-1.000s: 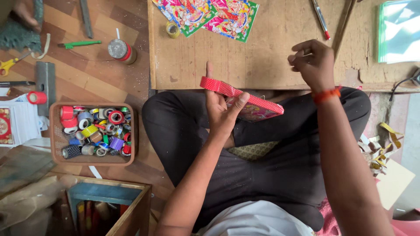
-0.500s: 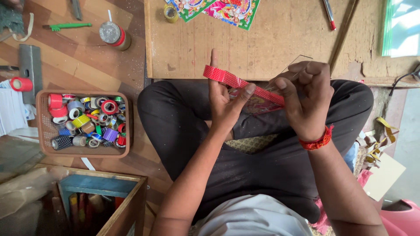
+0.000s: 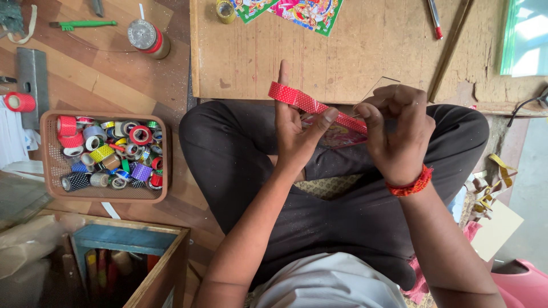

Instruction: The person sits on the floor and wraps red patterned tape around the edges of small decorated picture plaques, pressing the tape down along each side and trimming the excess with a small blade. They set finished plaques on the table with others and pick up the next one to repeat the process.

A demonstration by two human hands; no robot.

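Head view: framed picture (image 3: pixel 334 128) with red dotted edging held edge-up over lap, near wooden board (image 3: pixel 365 51). Left hand (image 3: pixel 297 134) clamped along edging, forefinger raised. Right hand (image 3: pixel 399 134) pinched shut at far end, probably on tape. Could crease if pulled askew. Basket (image 3: pixel 51 165) of tape rolls alongside.

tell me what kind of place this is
Likely a small craft workshop on a floor: a basket of tape rolls, a low wooden board with colourful prints, and a wooden box.

A brown basket (image 3: pixel 54 171) of coloured tape rolls (image 3: pixel 108 154) sits beside a wooden board (image 3: pixel 365 51).
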